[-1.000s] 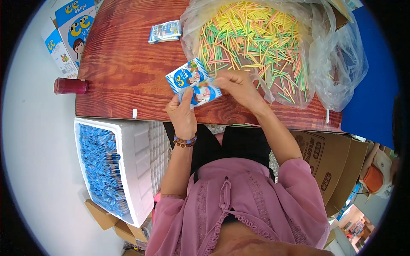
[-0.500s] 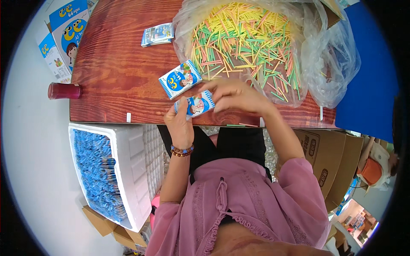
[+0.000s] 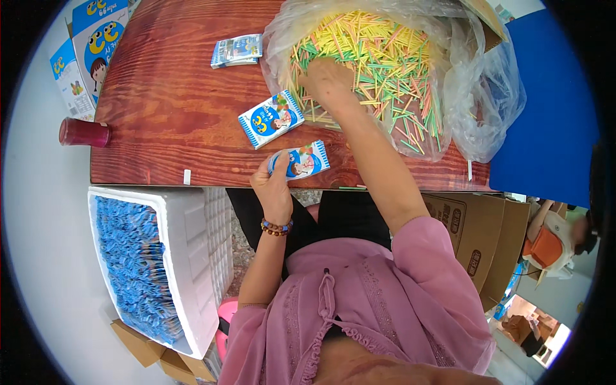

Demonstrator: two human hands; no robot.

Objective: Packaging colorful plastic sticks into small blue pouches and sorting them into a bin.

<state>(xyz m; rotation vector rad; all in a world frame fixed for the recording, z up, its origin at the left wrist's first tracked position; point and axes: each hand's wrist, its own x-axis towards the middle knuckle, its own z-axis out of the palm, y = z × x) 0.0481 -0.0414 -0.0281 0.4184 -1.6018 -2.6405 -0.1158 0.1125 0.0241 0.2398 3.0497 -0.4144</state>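
Note:
My left hand (image 3: 274,189) is closed on a small blue-and-white packet (image 3: 307,160), pinched at its left end with the thumb on top, just above the table's near edge. My right hand (image 3: 330,82) reaches down into a heap of thin yellow, green and pink sticks (image 3: 378,48); its fingertips are hidden, so their grip does not show. The sticks lie on a spread clear plastic bag (image 3: 484,109). Beside the bag's left edge, on the table, lies a similar packet (image 3: 271,120). Further back are stacked packets (image 3: 237,51) of the same kind.
The reddish wooden table (image 3: 167,96) carries a dark red jar (image 3: 85,132) at its left edge. Below stands a white foam box (image 3: 186,256) full of blue packets. Cardboard boxes (image 3: 484,240) are at the lower right; a printed carton (image 3: 96,48) stands far left.
My right hand has left the packet in my left hand and moved away from me into the sticks. The left hand keeps the packet, shifted slightly right.

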